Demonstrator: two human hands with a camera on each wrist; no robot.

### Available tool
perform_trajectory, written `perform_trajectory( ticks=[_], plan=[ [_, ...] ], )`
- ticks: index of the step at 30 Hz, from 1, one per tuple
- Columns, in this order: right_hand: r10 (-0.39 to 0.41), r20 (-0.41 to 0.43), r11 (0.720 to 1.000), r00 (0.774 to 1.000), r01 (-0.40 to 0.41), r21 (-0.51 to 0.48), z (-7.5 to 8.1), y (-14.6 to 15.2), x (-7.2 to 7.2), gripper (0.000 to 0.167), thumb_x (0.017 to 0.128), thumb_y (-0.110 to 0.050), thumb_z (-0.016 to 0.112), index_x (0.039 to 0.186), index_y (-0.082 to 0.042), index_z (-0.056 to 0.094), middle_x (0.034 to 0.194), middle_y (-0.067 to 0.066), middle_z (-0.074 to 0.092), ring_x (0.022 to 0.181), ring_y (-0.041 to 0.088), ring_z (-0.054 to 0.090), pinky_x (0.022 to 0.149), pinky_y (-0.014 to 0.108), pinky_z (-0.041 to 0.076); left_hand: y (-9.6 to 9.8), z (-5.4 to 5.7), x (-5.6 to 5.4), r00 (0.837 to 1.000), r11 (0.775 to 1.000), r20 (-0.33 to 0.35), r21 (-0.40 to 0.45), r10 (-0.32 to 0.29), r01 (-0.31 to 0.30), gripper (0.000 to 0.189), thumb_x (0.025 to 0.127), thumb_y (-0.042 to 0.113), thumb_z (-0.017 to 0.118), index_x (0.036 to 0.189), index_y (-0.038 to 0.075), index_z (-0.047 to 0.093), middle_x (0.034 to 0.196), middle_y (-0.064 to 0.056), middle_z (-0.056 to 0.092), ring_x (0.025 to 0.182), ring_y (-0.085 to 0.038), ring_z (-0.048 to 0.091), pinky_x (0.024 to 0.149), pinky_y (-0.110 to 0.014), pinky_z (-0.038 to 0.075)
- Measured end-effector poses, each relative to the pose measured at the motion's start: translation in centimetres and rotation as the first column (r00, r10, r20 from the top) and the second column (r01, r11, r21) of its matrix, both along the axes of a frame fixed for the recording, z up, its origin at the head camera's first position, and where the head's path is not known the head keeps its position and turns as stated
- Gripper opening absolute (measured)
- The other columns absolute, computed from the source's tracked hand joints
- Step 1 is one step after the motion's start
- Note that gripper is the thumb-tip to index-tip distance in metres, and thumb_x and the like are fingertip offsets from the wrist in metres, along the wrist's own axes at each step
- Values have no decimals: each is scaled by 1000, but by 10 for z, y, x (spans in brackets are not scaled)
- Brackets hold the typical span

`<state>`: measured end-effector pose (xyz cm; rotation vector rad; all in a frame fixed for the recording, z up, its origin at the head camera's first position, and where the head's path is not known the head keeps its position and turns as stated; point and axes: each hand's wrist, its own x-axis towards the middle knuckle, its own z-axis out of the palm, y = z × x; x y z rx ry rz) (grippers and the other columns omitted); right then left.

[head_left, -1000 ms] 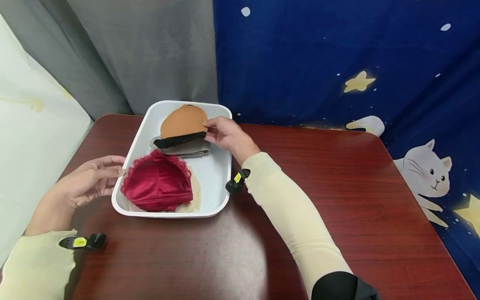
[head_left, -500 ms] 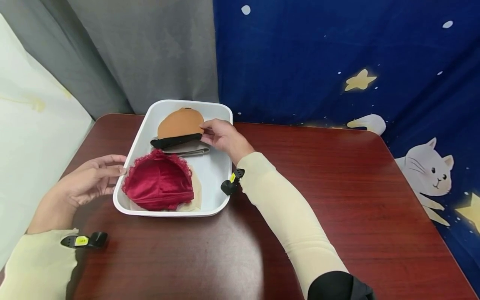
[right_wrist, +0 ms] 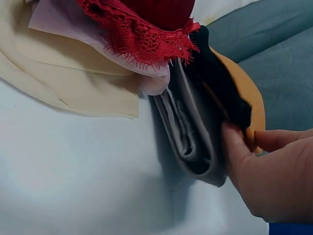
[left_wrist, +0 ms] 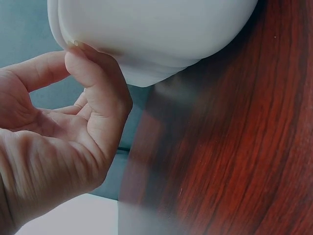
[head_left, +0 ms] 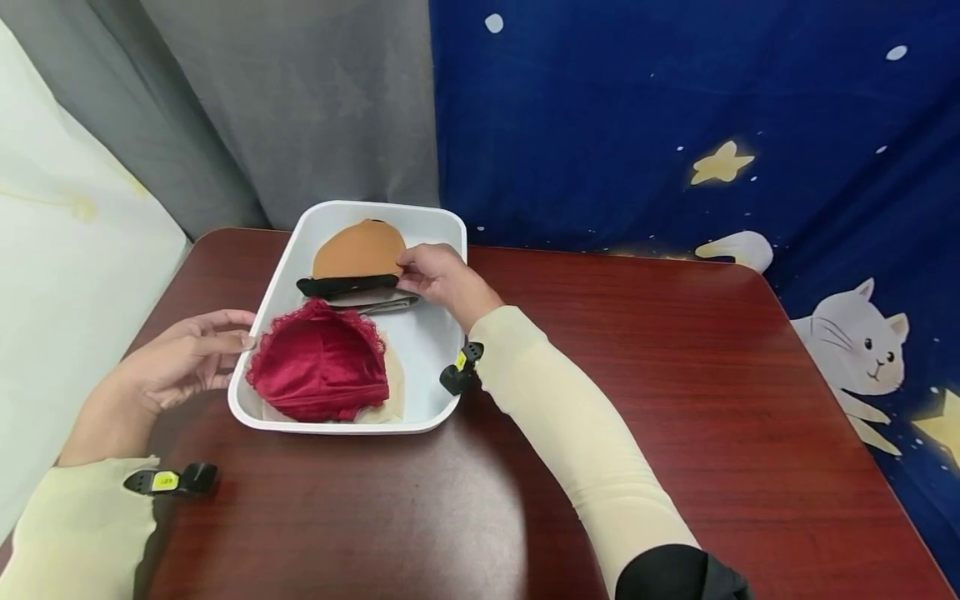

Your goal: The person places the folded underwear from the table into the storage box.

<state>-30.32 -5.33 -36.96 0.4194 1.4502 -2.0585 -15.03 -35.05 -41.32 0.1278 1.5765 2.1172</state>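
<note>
A white plastic tray sits at the left of the table, its left rim pinched by my left hand. In the left wrist view, the left hand's thumb and fingers meet at that rim. My right hand reaches into the tray and pinches the right edge of a folded orange bra with a black band. Under it lies a folded grey garment. In front of these, a red satin bra with lace trim rests cup-up over a beige cloth piece.
The reddish-brown wooden table extends to the right of the tray. A grey curtain and a blue star-patterned curtain hang behind it. A white cloth hangs at the left.
My right hand has moved slightly left and toward me, lowering the orange bra onto the grey garment near the red bra. The left hand stays at the rim.
</note>
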Motion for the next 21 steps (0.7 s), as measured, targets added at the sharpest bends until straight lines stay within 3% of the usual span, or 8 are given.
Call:
perform_trajectory(
  ticks=[4, 8, 12, 21],
  plan=[
    [39, -34, 997, 999, -37, 65, 6, 1, 3, 26, 93, 4, 53, 119, 7, 52, 91, 12, 59, 91, 24, 60, 99, 40, 49, -1, 0, 0, 1000, 1000, 3, 8, -4, 4, 28, 100, -4, 38, 122, 10, 49, 103, -6, 72, 90, -21, 71, 74, -42, 59],
    [87, -50, 989, 995, -80, 122, 16, 2, 7, 38, 94, -3, 53, 131, 3, 45, 114, 17, 59, 107, 25, 60, 103, 41, 45, 0, 1, 0, 1000, 1000, 8, -8, 18, -17, 27, 100, -4, 40, 123, 9, 47, 102, -6, 72, 89, -21, 71, 72, -43, 59],
    [127, -51, 980, 991, -117, 159, 26, 2, 10, 54, 95, -9, 53, 144, 2, 33, 142, 22, 44, 128, 30, 50, 110, 41, 38, 0, 2, 0, 999, 999, 10, -31, 37, -37, 27, 100, -3, 42, 124, 8, 45, 102, -7, 71, 88, -22, 72, 72, -44, 59],
    [162, -96, 965, 982, -138, 225, 38, 13, 19, 69, 94, -10, 56, 153, -2, 19, 155, 22, 25, 141, 35, 32, 115, 42, 30, 1, 3, 1, 998, 996, 18, -65, 59, -58, 27, 99, -2, 44, 124, 9, 46, 102, -6, 72, 88, -22, 72, 72, -43, 59]
  ],
)
